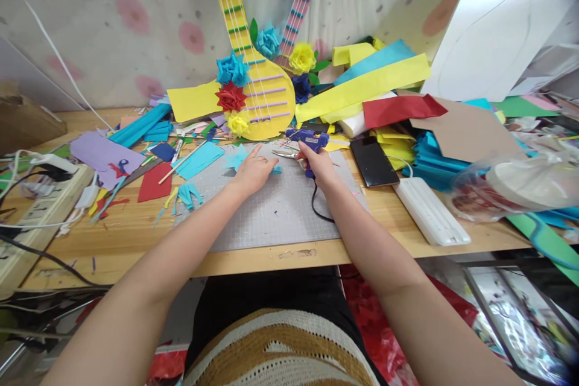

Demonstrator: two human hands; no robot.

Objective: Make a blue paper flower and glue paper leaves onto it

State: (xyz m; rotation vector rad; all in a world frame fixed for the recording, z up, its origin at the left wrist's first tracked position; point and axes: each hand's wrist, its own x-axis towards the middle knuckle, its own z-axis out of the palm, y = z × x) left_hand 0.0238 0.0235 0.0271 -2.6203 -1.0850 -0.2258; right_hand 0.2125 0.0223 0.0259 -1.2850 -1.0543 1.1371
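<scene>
My left hand (254, 170) rests on a light blue paper piece (238, 158) on the grey cutting mat (275, 217), index finger stretched out, the other fingers curled on the paper. My right hand (318, 164) is closed round the handle of a blue glue gun (310, 139), whose nozzle points left toward the paper. The gun's black cord (316, 208) trails across the mat. Just left of the right hand, on the mat, lie scissors (286, 155).
A yellow paper guitar (265, 93) with paper flowers leans at the back. Coloured paper sheets (366, 87) pile at right beside a black phone (373, 161) and a white power strip (429, 211). Paper scraps and cables (40, 187) lie at left.
</scene>
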